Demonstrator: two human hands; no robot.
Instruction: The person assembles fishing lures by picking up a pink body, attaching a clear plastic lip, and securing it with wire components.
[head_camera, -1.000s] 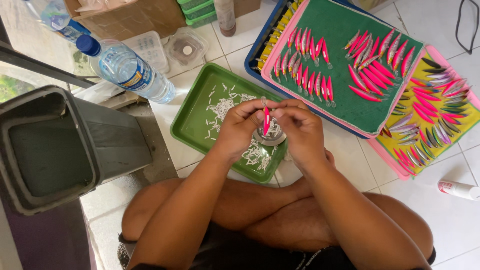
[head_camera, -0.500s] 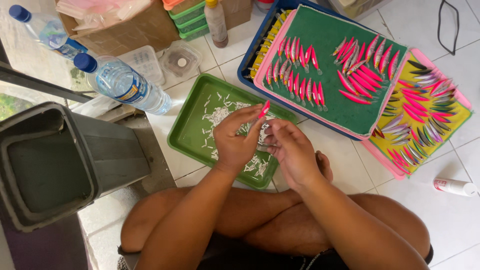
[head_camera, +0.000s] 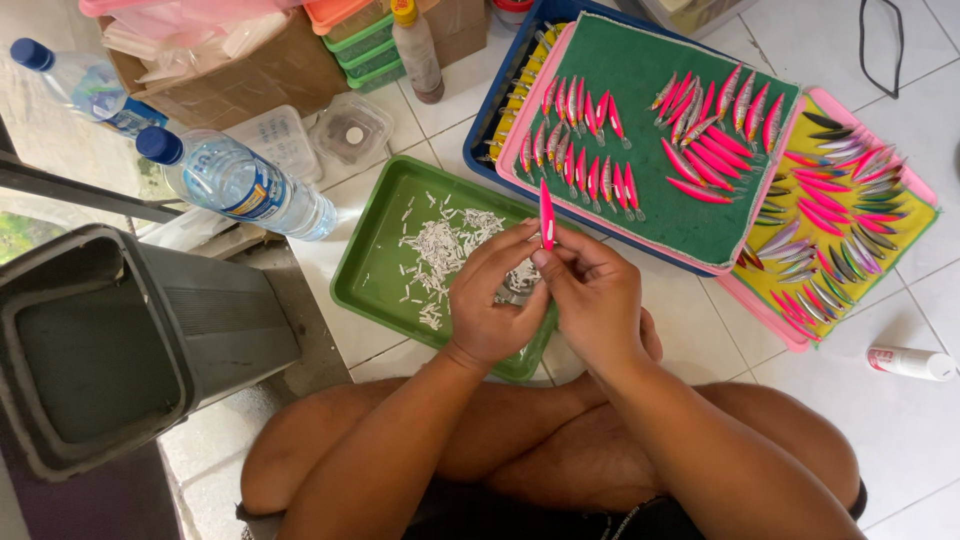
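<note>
A slim pink fishing lure stands upright between the fingertips of both hands. My left hand and my right hand pinch its lower end together, side by side, over the near right corner of a green tray. Small white plastic bits lie scattered in that tray. Beyond the hands lies a green foam board with rows of pink lures stuck on it, resting on a pink tray inside a blue one.
A second pink tray at right holds mixed-colour lures on yellow foam. Two water bottles lie at left above a dark grey bin. A cardboard box, small clear containers, a brown bottle and a white tube stand around on the tiled floor.
The view has shifted down and right. Both hands stay together on the pink lure, now held upright with its tip raised toward the foam board.
</note>
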